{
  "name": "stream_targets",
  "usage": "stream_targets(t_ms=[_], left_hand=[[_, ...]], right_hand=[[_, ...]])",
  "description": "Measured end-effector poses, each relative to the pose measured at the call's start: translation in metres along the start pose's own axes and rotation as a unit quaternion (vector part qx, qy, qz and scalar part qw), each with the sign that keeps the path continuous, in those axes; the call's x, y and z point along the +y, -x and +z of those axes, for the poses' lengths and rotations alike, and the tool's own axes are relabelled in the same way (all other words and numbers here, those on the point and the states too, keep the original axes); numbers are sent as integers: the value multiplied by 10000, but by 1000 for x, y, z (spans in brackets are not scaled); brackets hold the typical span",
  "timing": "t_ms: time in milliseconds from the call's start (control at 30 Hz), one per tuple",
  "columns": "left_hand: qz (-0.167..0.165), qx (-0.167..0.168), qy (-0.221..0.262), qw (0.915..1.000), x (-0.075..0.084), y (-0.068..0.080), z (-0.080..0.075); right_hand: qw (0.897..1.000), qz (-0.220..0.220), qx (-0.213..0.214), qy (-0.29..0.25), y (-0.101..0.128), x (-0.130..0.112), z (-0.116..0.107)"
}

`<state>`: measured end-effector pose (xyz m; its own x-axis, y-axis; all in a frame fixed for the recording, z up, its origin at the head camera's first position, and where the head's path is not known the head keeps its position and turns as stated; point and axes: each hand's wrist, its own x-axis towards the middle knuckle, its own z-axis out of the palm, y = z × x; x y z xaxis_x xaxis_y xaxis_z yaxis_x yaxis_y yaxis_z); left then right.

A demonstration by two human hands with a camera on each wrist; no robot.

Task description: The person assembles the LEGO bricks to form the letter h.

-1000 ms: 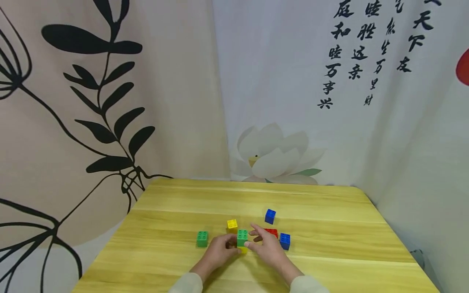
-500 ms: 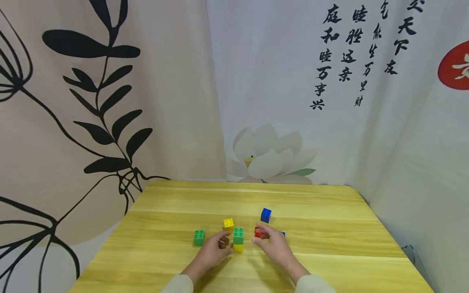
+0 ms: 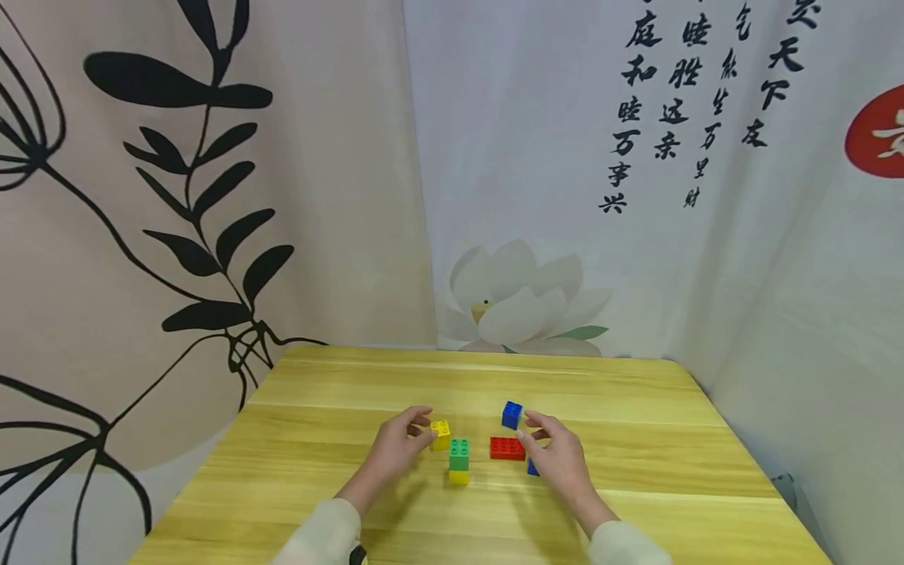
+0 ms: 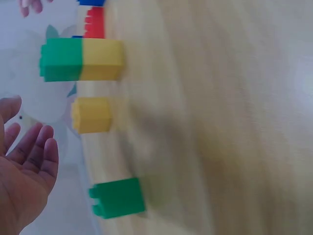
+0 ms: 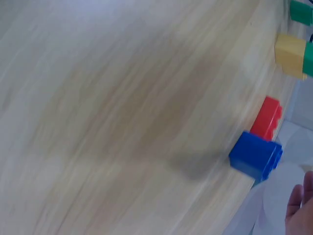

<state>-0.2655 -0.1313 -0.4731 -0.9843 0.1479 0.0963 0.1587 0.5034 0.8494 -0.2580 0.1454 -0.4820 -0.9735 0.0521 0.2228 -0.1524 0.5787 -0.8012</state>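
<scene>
- Nearest, toward the near edge of the light wooden table (image 3: 636,502), two cream sleeves lead to the hands.
- Left hand (image 3: 397,449) hovers with fingers relaxed and spread, holding nothing; in the left wrist view its palm is bare and clear of the bricks.
- Right hand (image 3: 558,455) hovers with fingers loosely bent, gripping nothing, partly covering a blue plastic brick (image 3: 532,468).
- Between the hands stands a green plastic brick stacked on a yellow one (image 3: 459,461).
- Just right of the stack lies a flat red plastic brick (image 3: 508,448).
- Farther back, a lone yellow plastic brick (image 3: 441,434) sits by the left fingertips.
- Farthest, a second blue plastic brick (image 3: 512,414) stands beyond the red one, mid-table.
</scene>
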Motion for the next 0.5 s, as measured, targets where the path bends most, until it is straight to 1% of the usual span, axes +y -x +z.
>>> stream_targets(t_ms=[133,267,400,500], left_hand=[[68,49,-31,10000,12,-11,2],[137,-23,39,9999,27,-20,10],[196,-106,132,9997,45,-28,21],[241,-153,217,9994,59,-33,32]], right_hand=[[9996,97,252,-20,-3,6,-14],[9990,240,381,0,-4,14,-28],[9988,358,336,48,-3,23,-36],[9987,428,243,113,-2,31,-38]])
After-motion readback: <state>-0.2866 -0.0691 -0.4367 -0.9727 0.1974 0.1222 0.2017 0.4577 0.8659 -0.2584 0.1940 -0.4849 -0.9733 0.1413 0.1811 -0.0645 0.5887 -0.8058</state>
